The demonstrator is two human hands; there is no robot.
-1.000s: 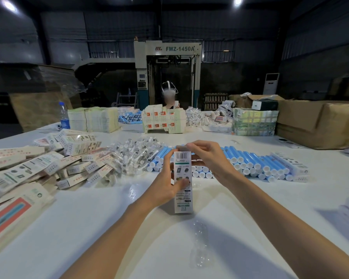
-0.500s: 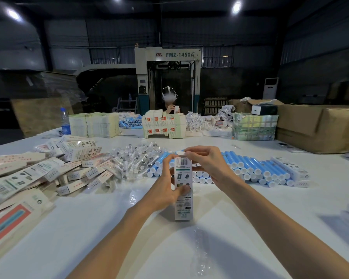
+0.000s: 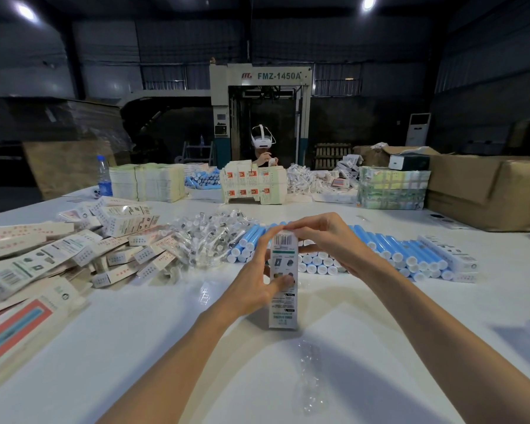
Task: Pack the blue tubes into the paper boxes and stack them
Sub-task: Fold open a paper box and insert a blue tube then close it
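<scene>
A tall white paper box stands upright on the white table. My left hand grips its left side, thumb across the printed front. My right hand curls over the box's top end, fingers on the top flap. Behind the box lies a row of blue tubes with white caps. Two filled boxes lie stacked at the right end of that row. Whether a tube is inside the held box is hidden.
Flat unfolded boxes pile up on the left, with clear plastic wrappers beside them. An empty wrapper lies near me. Cardboard cartons, box stacks, a water bottle and another person are at the far side.
The box stays upright in my left hand. My right hand's fingers have come down over its top end. The view has tilted slightly.
</scene>
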